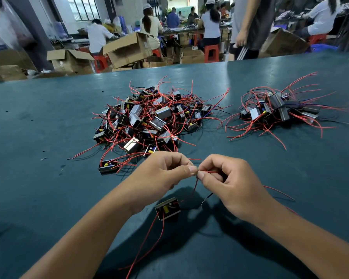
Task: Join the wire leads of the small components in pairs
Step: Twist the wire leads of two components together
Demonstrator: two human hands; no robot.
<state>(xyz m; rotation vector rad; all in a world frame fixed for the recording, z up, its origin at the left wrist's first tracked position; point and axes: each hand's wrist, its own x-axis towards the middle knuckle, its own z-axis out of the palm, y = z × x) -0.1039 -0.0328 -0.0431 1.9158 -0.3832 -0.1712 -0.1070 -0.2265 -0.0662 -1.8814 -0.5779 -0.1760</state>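
Note:
My left hand (165, 172) and my right hand (228, 182) meet fingertip to fingertip above the green table (38, 121), both pinching thin red wire leads (194, 187) at the same spot. The leads run down to a small black component (167, 208) with a yellow part inside, lying between my forearms. More red leads trail from it toward me. A large heap of the same components (147, 117) with tangled red and black wires lies beyond my hands. A smaller heap (278, 109) sits to the right.
One loose component (108, 165) lies left of my left hand. Beyond the table's far edge are open cardboard boxes (127, 49), red stools (211, 53), and several people, one standing close at the far right edge (250, 27).

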